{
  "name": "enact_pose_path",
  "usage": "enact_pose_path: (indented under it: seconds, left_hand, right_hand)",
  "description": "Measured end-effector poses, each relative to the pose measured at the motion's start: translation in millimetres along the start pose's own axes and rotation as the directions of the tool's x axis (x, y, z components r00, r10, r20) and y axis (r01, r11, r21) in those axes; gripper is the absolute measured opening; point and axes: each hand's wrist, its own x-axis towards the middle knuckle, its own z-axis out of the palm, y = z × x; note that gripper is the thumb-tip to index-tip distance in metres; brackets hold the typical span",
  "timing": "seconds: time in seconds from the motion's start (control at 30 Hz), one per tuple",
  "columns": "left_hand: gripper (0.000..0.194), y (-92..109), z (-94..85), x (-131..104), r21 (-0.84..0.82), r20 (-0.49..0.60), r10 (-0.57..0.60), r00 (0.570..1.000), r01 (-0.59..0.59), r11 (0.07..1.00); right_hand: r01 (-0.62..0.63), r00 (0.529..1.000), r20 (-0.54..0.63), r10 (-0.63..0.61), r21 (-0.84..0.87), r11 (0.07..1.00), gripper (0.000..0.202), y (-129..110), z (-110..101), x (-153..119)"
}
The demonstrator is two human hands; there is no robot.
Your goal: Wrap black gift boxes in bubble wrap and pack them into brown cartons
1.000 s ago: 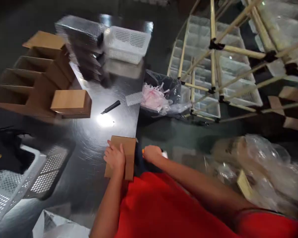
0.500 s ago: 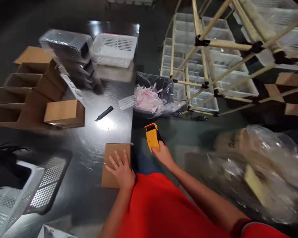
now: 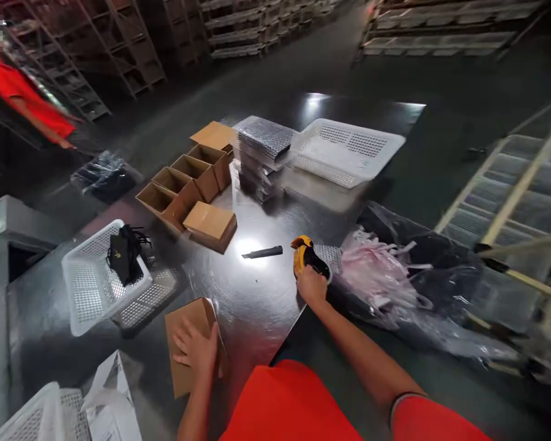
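Note:
My left hand [image 3: 196, 348] lies on a closed brown cardboard box [image 3: 179, 324] at the table's near side. Its fingers are spread over one face, and the thumb rests along the edge. My right hand [image 3: 313, 286] is wrapped around the handle of a yellow and black tape dispenser [image 3: 302, 248], held by the table's right edge. A black utility knife [image 3: 262, 252] lies on the metal table [image 3: 239, 282], left of the dispenser. Just right of the dispenser are a piece of bubble wrap [image 3: 326, 252] and a plastic-lined container of pale pink strips [image 3: 371, 263].
Farther back stand open divided cartons [image 3: 172, 180], a flat brown box [image 3: 210, 222], a stack of bubble-wrapped packages [image 3: 264, 138] and a white basket [image 3: 349, 144]. Another basket [image 3: 85, 300] holds black items at left. A person in red [image 3: 25, 92] stands beyond. Pipe racks [image 3: 509, 208] rise at right.
The view has swung left and up. My right hand has brought the tape dispenser from beside the table to its edge. The cardboard box under my left hand has turned and shows a side face.

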Motion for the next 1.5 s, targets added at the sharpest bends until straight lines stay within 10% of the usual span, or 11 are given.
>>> enact_pose_path:
  seconds: [0.1,0.17,0.27,0.33,0.47,0.6,0.77,0.87,0.97,1.27,1.5]
  left_hand:
    - [0.099,-30.1,-17.7,17.8,-0.092,-0.077,-0.146,0.986,0.139,0.986]
    - [0.1,-58.1,-25.1,22.2,-0.152,0.098,-0.234,0.967,0.247,0.957]
    - [0.081,-86.7,-23.4,12.6,-0.313,0.595,-0.324,0.735,0.584,0.749]
    - [0.078,-86.1,-16.5,0.3,-0.389,0.703,-0.347,0.621,0.744,0.544]
    - [0.082,-41.5,-4.3,-8.7,-0.492,0.703,-0.436,0.562,0.827,0.273]
    - [0.065,21.9,0.6,27.0,-0.594,0.74,-0.308,0.598,0.796,0.117]
    - [0.055,79.7,6.0,106.1,-0.746,0.643,-0.207,0.738,0.664,0.052]
    - [0.055,97.2,5.4,143.3,-0.724,0.667,-0.189,0.721,0.687,0.068]
    - [0.054,109.5,4.7,162.6,-0.697,0.698,-0.148,0.701,0.712,0.088]
    - [0.075,154.7,21.4,174.7,-0.64,0.741,0.03,0.671,0.693,0.331]
    - [0.084,110.8,34.0,147.5,-0.671,0.739,0.037,0.673,0.729,0.138]
  right_hand:
    - [0.032,0.999,-0.014,-0.032,-0.007,0.999,0.03,7.5,18.3,7.5]
    - [0.065,0.994,-0.093,-0.064,0.015,0.998,0.036,9.1,28.2,-2.9]
    - [0.144,0.969,-0.22,-0.113,0.128,0.981,0.05,-3.4,39.3,-31.0]
    - [0.31,0.95,-0.118,-0.288,0.282,0.908,0.054,-24.7,48.4,-54.7]
    - [0.416,0.621,0.289,-0.728,0.665,0.62,0.066,-89.2,71.5,-98.4]
    - [0.422,0.577,0.38,-0.723,0.619,0.663,0.076,-154.2,67.4,-79.7]
    - [0.8,0.508,0.023,-0.861,0.358,0.482,0.051,-220.0,-2.5,58.3]
    - [0.878,0.473,-0.111,-0.874,0.137,0.458,0.052,-253.5,-36.6,141.2]
    - [0.838,0.545,0.004,-0.838,-0.017,0.545,0.067,-268.1,-35.4,184.8]
    - [0.681,0.703,-0.061,-0.708,-0.229,0.696,0.073,-209.4,-11.1,209.1]
    - [0.669,0.673,-0.156,-0.723,-0.29,0.685,0.065,-220.2,-29.6,201.8]
